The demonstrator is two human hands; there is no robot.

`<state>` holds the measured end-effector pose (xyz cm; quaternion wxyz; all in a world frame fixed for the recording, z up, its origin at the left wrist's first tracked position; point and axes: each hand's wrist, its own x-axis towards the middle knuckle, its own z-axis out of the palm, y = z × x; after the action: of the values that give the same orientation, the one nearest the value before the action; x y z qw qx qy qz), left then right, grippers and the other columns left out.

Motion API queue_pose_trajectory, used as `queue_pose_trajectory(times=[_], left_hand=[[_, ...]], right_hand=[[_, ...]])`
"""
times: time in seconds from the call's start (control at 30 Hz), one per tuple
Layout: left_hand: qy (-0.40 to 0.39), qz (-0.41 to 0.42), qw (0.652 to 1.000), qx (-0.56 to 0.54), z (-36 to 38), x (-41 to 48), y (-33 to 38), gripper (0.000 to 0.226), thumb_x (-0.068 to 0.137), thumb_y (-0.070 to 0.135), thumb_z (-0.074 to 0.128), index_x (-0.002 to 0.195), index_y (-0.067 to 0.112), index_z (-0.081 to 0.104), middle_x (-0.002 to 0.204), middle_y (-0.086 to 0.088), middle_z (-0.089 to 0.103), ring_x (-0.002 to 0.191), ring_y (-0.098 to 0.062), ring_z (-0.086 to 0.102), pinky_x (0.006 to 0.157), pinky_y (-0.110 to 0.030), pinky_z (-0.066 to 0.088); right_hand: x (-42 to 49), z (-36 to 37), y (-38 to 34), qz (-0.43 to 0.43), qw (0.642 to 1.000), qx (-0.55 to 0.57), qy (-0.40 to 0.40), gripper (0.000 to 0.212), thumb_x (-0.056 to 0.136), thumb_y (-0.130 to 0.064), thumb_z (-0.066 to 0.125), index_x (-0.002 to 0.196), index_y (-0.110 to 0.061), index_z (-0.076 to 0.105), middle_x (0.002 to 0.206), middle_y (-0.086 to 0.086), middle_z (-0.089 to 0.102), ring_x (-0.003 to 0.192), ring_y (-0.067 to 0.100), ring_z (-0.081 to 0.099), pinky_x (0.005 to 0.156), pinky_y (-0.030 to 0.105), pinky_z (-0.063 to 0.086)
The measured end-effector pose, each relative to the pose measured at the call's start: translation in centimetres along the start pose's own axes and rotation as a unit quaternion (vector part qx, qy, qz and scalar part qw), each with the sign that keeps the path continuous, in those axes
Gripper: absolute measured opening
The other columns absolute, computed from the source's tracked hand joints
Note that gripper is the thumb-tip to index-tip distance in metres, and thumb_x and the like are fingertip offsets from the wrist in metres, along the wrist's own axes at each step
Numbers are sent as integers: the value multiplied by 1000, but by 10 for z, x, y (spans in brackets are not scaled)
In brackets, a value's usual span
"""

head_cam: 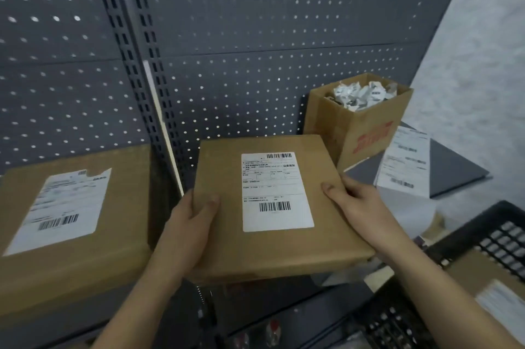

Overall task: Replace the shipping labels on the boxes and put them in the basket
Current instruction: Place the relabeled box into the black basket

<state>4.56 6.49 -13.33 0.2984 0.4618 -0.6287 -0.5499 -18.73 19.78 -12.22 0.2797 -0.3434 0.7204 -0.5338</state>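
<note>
- Flat box (272, 206): held off the shelf, label side up, its long axis running away from the person.
- Shipping label (277, 192): flat and smooth on the box top, right of centre.
- Left hand (193, 223): clamped on the box's left edge, thumb on top.
- Right hand (355, 201): clamped on the right edge, thumb on top.
- Basket (483, 223): dark mesh, low and right of the box, on the right hand's side; likely the next destination.
- Second box (71, 221): left part of the shelf, its label torn at the top edge.
- Open carton (366, 121): back right, holding crumpled paper.
</note>
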Motion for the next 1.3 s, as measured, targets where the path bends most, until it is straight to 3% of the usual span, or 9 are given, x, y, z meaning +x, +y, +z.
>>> queue_pose_trajectory(times=[0.13,0.23,0.47,0.6,0.73,0.9,1.0,1.3], left_hand=[[-37,15,999,-3,4,-15,-4,23,96,42,52,119,38,55,108,16,65,98,-8,63,76,-26,47],[-53,33,998,5,18,-29,-5,33,95,43,54,126,36,55,112,15,66,101,-11,64,88,-35,51],[-112,80,990,20,78,-56,14,42,94,39,55,135,35,47,115,17,58,104,-9,57,85,-32,43],[-176,93,980,22,133,-72,24,25,94,33,54,117,42,50,106,22,61,94,-1,58,70,-24,43],[-231,105,967,31,195,-90,32,23,94,27,56,96,49,53,98,21,62,90,-1,59,67,-23,42],[-303,106,945,62,279,-109,30,20,94,28,57,107,43,54,102,20,62,93,-3,59,69,-26,43],[-342,113,930,69,323,-123,29,20,96,26,56,108,41,54,99,21,63,87,4,59,64,-18,40],[-415,94,895,135,418,-108,7,23,95,31,57,117,37,55,105,16,63,94,-5,60,68,-22,44]], right_hand=[[-37,-8,7,10,999,5,39,24,97,-36,57,118,-30,66,99,-12,74,84,3,70,62,10,48],[-62,-22,12,14,997,17,76,25,96,-35,58,119,-29,66,102,-10,74,85,6,71,61,12,49],[-121,-75,26,-8,983,37,180,18,93,-26,65,108,-36,64,91,-17,74,77,7,72,56,13,50],[-154,-119,44,3,968,48,247,22,92,-26,65,109,-38,63,93,-19,74,77,5,72,56,14,51],[-186,-166,69,20,951,46,306,25,92,-23,65,111,-40,63,96,-18,74,79,6,72,58,15,52],[-225,-222,106,65,924,41,374,22,92,-27,64,111,-37,66,92,-15,74,76,6,71,55,16,50],[-240,-250,127,82,908,43,408,18,91,-27,65,103,-41,63,87,-16,72,71,-2,68,50,8,45],[-238,-293,193,169,883,29,437,16,94,-28,62,102,-41,59,92,-17,69,76,-2,67,55,11,47]])
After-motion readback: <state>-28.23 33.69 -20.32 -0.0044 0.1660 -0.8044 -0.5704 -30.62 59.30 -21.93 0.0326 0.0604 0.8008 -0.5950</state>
